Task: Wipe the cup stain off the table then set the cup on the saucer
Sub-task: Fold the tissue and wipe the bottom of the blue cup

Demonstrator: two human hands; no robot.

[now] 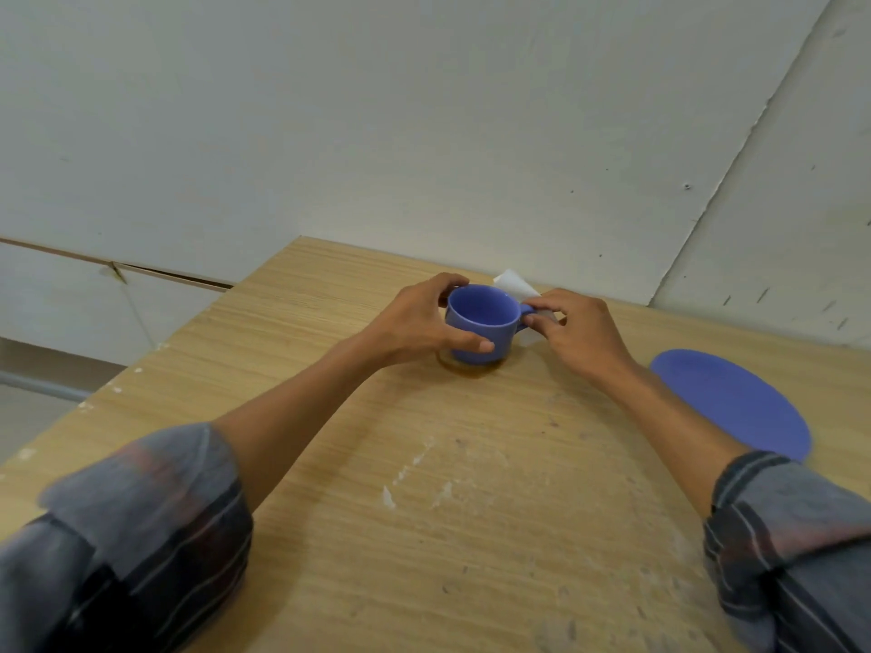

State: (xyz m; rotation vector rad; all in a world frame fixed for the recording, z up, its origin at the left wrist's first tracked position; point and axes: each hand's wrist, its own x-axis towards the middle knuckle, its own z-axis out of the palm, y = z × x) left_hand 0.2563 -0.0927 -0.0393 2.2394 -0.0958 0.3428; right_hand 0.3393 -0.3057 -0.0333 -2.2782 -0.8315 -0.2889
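So far nothing finished. Blue cup (480,322) stands upright on wooden table (330,464), far centre, brown stain (471,369) showing round its base — not wiped. Left hand (419,322) wraps cup body; right hand (579,332) pinches handle. White tissue (513,285) lies just behind cup, seemingly unused. Saucer (735,402) empty, to right, well apart. Left to do, I judge: lift cup, wipe, set cup on saucer.

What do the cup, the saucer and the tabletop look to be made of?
Cup: likely glazed ceramic, with thick walls and a soft sheen. Saucer: same blue, flat and matte; ceramic or plastic, unclear. Table: pale wood-grain surface, probably laminate, scuffed with white flecks.
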